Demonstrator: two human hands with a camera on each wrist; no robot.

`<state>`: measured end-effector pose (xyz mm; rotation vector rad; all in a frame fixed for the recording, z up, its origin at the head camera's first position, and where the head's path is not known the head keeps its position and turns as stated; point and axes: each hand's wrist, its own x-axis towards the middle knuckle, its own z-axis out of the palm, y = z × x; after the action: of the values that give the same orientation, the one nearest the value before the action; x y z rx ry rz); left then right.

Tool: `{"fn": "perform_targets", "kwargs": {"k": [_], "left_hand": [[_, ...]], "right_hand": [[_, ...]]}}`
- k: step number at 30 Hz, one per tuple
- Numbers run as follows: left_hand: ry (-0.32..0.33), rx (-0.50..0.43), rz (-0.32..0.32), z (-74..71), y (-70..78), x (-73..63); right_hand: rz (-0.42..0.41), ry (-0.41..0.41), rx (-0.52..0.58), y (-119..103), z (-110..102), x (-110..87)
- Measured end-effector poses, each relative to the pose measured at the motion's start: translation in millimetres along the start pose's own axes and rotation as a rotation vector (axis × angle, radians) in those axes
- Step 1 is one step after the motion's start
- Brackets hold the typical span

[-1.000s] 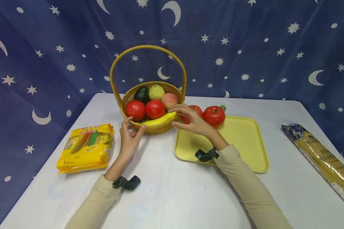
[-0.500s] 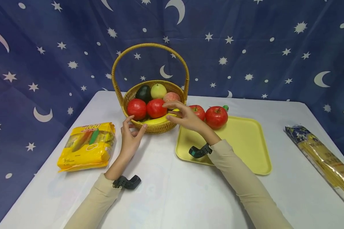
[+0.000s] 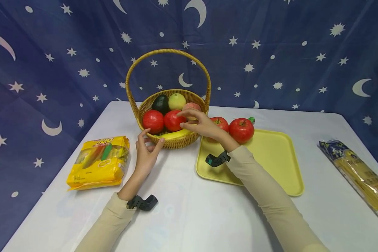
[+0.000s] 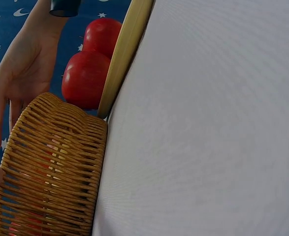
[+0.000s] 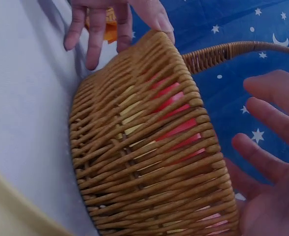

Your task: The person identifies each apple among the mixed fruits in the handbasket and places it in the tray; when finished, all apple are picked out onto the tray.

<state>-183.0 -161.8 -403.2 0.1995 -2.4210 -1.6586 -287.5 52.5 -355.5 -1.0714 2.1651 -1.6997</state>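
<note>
In the head view a wicker basket [image 3: 180, 142] holds a yellow banana [image 3: 176, 134], two red round fruits [image 3: 153, 121], a dark green avocado [image 3: 160, 104], a pale green fruit [image 3: 177, 101] and a peach [image 3: 191, 106]. My left hand [image 3: 146, 154] is at the basket's front left, thumb at the rim, fingers spread along the outside in the right wrist view. Over the basket's right side hangs my right hand [image 3: 204, 125], fingers loosely bent and apart with nothing between them. It partly hides the peach, the banana's end and one red fruit.
Two red apples [image 3: 241, 130] are at the back left of a yellow tray [image 3: 271, 154], with a small green thing [image 3: 251, 120] behind. A yellow food package [image 3: 99, 162] lies left of the basket. A long spaghetti pack [image 3: 359, 175] lies far right.
My right hand has moved left, from the basket's right rim to over the fruit. My left hand has stayed at the front left rim. The whole head view has shifted slightly.
</note>
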Motion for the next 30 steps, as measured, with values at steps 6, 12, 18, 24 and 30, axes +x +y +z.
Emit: {"fn": "perform_targets", "kwargs": {"k": [6, 12, 18, 24, 30], "left_hand": [[-0.002, -0.005, -0.001, 0.9, 0.9, -0.6], [-0.004, -0.018, 0.01, 1.9, 0.1, 0.2], [0.004, -0.014, 0.021, 3.0, 0.1, -0.3], [0.004, -0.012, 0.017, 2.4, -0.8, -0.4], [0.002, -0.015, 0.017, 1.2, -1.2, -0.1]], "right_hand": [[0.012, -0.032, 0.012, -1, -1, 8.9], [0.024, -0.018, -0.038, 2, 1, 16.2], [0.078, 0.031, -0.04, 8, -2, 23.9], [0.155, 0.06, -0.01, 11, -5, 28.9], [0.137, -0.017, -0.196, 12, -4, 35.8]]}}
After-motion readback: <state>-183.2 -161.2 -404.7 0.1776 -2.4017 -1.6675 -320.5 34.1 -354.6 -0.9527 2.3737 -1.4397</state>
